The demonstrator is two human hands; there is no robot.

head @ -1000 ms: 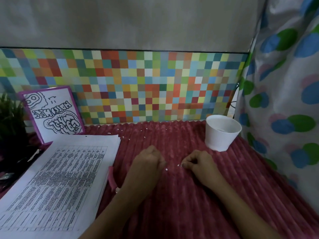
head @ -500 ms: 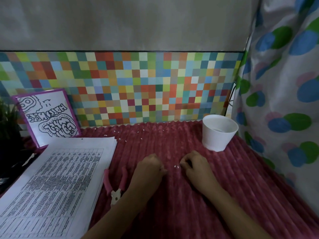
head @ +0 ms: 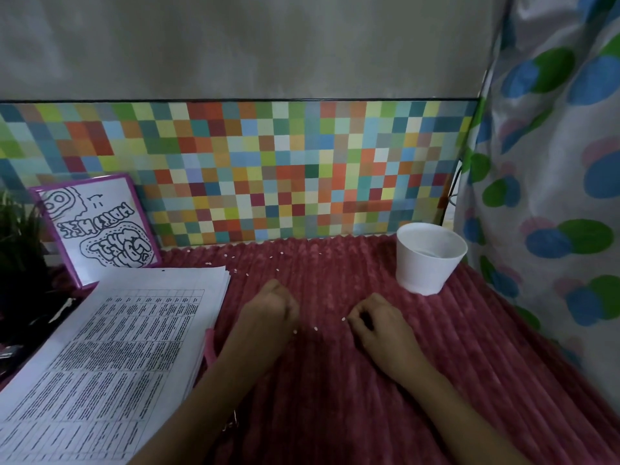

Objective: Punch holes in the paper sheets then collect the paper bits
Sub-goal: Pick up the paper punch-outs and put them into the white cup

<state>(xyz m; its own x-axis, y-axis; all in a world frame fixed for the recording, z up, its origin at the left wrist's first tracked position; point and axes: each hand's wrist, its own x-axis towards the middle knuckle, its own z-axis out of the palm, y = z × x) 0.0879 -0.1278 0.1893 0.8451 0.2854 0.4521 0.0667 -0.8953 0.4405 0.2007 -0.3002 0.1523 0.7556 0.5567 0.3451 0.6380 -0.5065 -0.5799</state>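
Note:
My left hand (head: 270, 313) rests on the red ribbed cloth (head: 335, 380) as a closed fist; what is inside it is hidden. My right hand (head: 375, 322) lies to its right, fingers curled and fingertips pinched together on the cloth. Tiny white paper bits (head: 315, 328) lie between the two hands, one of them just beside my right fingertips. More bits (head: 278, 255) are scattered farther back. A stack of printed paper sheets (head: 110, 357) lies at the left. The pink-handled hole punch (head: 209, 345) peeks out between the stack and my left forearm.
A white cup (head: 427, 260) stands on the cloth at the back right. A purple-framed drawing (head: 97, 229) leans on the colourful checkered wall. A dark plant (head: 18, 243) is at the far left. A spotted curtain (head: 553, 196) hangs along the right side.
Both hands stay almost in place on the cloth. My left forearm now covers most of the pink punch, which showed more half a second ago. The view shifted slightly.

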